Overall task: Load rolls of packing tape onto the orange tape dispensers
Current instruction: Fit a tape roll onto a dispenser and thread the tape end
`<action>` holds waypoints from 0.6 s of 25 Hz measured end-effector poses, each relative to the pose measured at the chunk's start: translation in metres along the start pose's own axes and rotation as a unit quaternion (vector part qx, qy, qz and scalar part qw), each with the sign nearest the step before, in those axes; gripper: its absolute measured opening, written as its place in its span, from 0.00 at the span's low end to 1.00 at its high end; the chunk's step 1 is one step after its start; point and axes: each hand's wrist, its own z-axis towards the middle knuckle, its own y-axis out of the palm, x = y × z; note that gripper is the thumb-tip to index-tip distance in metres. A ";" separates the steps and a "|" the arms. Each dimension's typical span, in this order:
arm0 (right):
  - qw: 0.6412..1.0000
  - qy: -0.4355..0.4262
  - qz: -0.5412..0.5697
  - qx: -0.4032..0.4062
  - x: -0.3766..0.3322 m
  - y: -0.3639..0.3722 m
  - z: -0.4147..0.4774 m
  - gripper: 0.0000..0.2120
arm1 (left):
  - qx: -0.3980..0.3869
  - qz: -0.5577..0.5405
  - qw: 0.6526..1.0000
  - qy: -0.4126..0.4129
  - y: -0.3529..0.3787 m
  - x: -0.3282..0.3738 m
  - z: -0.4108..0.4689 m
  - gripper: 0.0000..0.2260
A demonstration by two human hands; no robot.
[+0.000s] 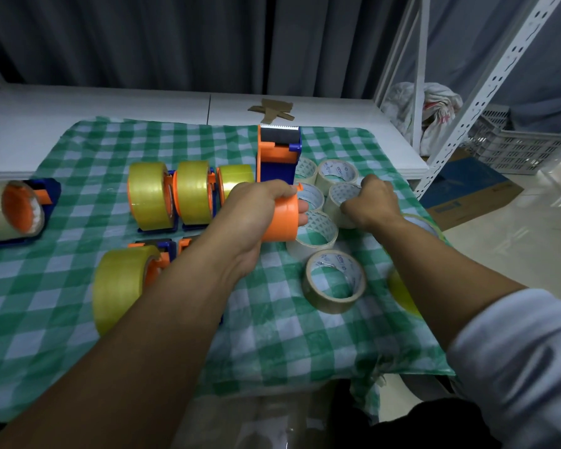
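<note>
My left hand [256, 209] grips the orange drum of an empty orange and blue tape dispenser [277, 157], held above the green checked cloth [78, 280]. My right hand [371, 202] curls its fingers round a clear tape roll [337, 199] in a cluster of several loose rolls to the right. Another loose clear roll [334, 281] lies nearer me. Loaded dispensers with yellow tape [149, 196] stand left of centre, with one more [120, 283] in front and one [10, 212] at the far left edge.
A yellow roll [402, 296] sits partly hidden under my right forearm at the cloth's right edge. Cardboard scraps [272, 110] lie on the white table behind. A white metal shelf post [486, 89], a blue box [467, 192] and a grey crate [515, 147] stand to the right.
</note>
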 end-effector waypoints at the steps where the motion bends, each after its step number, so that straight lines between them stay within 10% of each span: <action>1: 1.000 0.000 -0.009 0.001 0.001 -0.005 -0.002 0.27 | -0.001 0.001 1.000 -0.001 0.001 0.001 -0.003 0.02; 8: 0.992 0.035 -0.117 -0.043 0.020 -0.037 -0.024 0.10 | 0.005 -0.019 1.000 -0.003 0.002 0.000 -0.021 0.04; 15: 0.980 0.041 -0.173 -0.090 0.033 -0.032 -0.033 0.17 | -0.001 -0.033 0.999 0.010 0.000 0.005 -0.026 0.04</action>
